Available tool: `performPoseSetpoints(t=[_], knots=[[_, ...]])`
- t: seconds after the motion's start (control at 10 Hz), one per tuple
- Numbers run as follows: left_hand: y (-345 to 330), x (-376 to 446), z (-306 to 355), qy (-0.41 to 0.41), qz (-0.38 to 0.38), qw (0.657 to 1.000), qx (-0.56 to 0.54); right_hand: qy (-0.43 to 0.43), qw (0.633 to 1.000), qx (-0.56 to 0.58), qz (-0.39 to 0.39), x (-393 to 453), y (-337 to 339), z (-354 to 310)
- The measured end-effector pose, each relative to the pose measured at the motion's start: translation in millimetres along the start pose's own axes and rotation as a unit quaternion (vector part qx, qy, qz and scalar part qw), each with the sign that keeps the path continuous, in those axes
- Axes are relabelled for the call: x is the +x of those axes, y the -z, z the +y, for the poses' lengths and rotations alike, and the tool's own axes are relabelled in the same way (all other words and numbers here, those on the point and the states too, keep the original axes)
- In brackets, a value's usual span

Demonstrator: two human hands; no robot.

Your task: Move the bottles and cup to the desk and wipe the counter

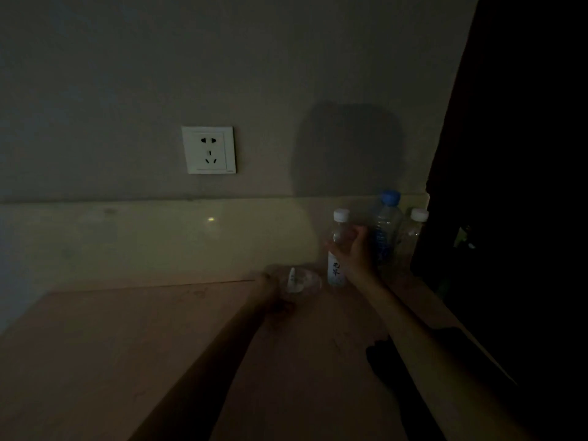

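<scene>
It's dim here. The right hand (356, 249) is wrapped around a white-capped bottle (339, 246) standing on the counter (127, 345), down and right of the wall socket (209, 150). Just left of that bottle, the left hand (270, 291) seems to grip the clear cup (300, 278). Behind stand a blue-capped bottle (386, 224) and another bottle (415, 230).

The scene is very dim and grainy. A small glare spot (210, 219) shines on the pale backsplash at centre. A broad soft shadow (348, 151) falls on the wall right of centre. The right edge sinks to near black. The left hand (276, 292) at lower centre is smeared by motion blur.
</scene>
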State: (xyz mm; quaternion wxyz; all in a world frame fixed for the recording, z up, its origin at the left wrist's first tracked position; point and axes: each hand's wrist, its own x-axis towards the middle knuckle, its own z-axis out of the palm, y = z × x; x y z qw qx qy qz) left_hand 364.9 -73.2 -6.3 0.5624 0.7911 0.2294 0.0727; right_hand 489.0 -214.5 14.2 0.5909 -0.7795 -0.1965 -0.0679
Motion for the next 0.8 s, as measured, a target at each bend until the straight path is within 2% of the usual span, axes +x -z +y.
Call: performPoseSetpoints(t=[0.1,0.3,0.4,0.6,0.7,0.8], knots=[[0.4,-6.4,0.8,0.016,0.013,0.998,-0.067,0.007,1.000,-0.012,0.007,-3.0,0.9,2.9],[11.5,-10.4,-1.0,0.037,-0.004,0.999,0.014,0.018,0.998,-0.065,0.006,-12.3,-2.1,0.3],[12.8,-18.4,1.7,0.072,0.015,0.997,-0.018,0.030,0.997,-0.075,0.017,-19.3,-0.4,-3.3],[20.7,-25.5,-0.8,0.074,0.080,0.993,-0.051,0.082,0.985,-0.118,0.092,-47.1,11.4,-22.2],[22.1,-39.9,0.4,0.061,0.081,0.993,-0.057,0.100,0.984,-0.067,0.130,-68.0,21.3,-29.4],[21.0,-65.6,-0.4,0.040,0.048,0.995,-0.076,0.087,0.985,-0.003,0.148,-106.1,28.7,-37.9]])
